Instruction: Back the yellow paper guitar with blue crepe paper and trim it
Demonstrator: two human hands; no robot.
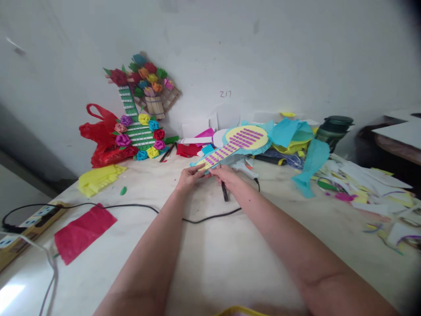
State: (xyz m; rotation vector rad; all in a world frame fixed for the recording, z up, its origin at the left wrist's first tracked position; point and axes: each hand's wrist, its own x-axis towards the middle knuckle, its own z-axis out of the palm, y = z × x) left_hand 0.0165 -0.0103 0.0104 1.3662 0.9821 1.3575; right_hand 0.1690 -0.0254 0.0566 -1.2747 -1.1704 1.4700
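My left hand pinches the near end of a paper craft piece, a yellow oval with a long handle-like strip, covered in purple strips and backed in light blue. My right hand is closed beside it at the same end, and a black handle, apparently of scissors, sticks out below the fingers. The craft piece stretches away from my hands toward the back right, resting on a heap of paper.
A paper-flower decoration leans on the wall beside a red plastic bag. Yellow paper, a red sheet, a power strip with a black cable, a glue gun, teal paper and scraps lie on the table.
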